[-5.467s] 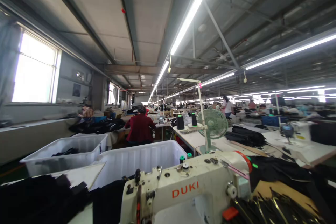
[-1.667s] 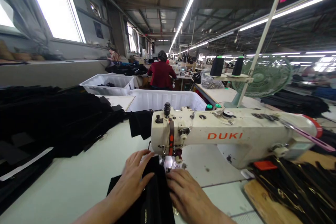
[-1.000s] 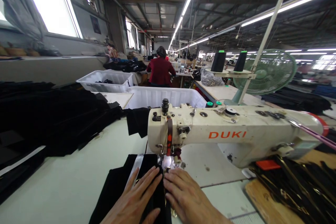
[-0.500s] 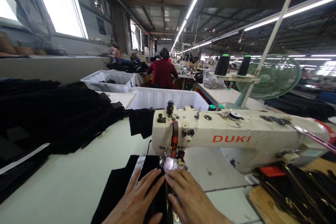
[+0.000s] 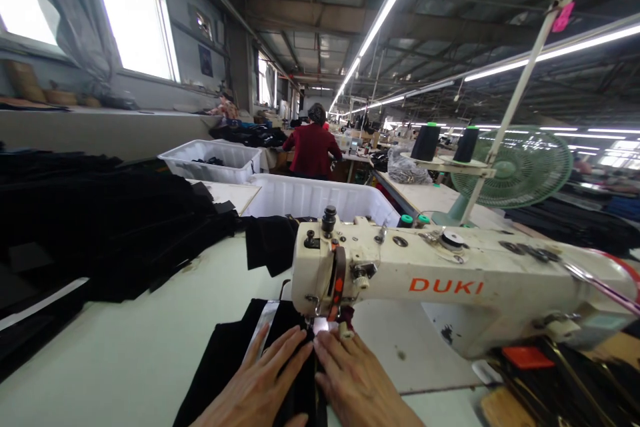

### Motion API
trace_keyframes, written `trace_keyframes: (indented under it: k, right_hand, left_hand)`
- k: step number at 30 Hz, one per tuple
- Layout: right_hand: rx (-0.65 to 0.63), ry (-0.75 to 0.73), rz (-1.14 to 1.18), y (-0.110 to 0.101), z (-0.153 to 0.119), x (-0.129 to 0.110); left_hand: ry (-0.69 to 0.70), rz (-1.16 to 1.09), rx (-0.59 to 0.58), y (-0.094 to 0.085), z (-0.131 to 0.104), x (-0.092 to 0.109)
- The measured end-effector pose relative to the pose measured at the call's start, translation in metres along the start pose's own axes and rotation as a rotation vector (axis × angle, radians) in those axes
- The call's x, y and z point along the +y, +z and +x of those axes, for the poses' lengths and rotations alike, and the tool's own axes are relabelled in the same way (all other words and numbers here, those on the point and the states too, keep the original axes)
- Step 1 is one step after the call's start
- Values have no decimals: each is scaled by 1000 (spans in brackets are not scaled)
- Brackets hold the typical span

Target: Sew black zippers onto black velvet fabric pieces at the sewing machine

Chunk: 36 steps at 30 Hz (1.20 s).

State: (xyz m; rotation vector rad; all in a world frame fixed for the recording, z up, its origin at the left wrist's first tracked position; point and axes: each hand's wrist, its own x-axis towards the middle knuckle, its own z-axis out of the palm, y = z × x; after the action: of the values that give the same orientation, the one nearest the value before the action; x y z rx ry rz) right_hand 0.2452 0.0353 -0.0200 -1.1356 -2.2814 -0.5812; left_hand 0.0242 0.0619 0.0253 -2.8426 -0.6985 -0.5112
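A black fabric piece [image 5: 220, 353] with a pale strip [image 5: 264, 323] lies on the table in front of a white sewing machine [image 5: 380, 273] marked DUKI. My left hand [image 5: 265, 373] presses flat on the fabric, fingers stretched toward the needle area. Beside it, my right hand [image 5: 357, 370] rests with fingers extended along the fabric's right edge, close to the lit presser foot. A narrow gold-toned line, perhaps a zipper, shows between the hands. The needle's exact contact with the cloth is hard to make out.
Black fabric pieces [image 5: 110, 227] are piled at the left. White plastic bins [image 5: 320, 195] stand behind the machine. Thread cones [image 5: 426, 142] and a green fan [image 5: 515, 167] are at right, above dark zipper-like strips [image 5: 575, 373]. A person in dark red [image 5: 313, 148] sits ahead, facing away.
The camera has tilted up slightly, so the scene sits lower. Both hands stay flat by the presser foot; the fabric shows little clear movement.
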Motion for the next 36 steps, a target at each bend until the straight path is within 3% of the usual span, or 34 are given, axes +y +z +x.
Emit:
trace_keyframes:
  k: [4, 13, 20, 26, 29, 32, 36]
  right_hand:
    - [14, 18, -21, 5, 0, 2]
    - [-175, 13, -44, -2, -1, 4]
    - [-166, 15, -28, -3, -1, 7]
    - [-155, 103, 92, -8, -3, 7]
    - [-161, 151, 194, -11, 2, 7]
    - [-163, 202, 267, -22, 6, 2]
    - [-165, 290, 342, -55, -12, -24]
  left_hand:
    - [-26, -9, -57, -4, 3, 0]
    - [-12, -18, -122, -22, 10, -4]
    - [-11, -111, -107, -16, 4, -7]
    - [-37, -167, -10, -3, -4, -14]
    - [-18, -177, -46, 2, -2, -16]
    - [-61, -176, -116, -4, -5, -6]
    - [-31, -129, -125, -14, -30, 34]
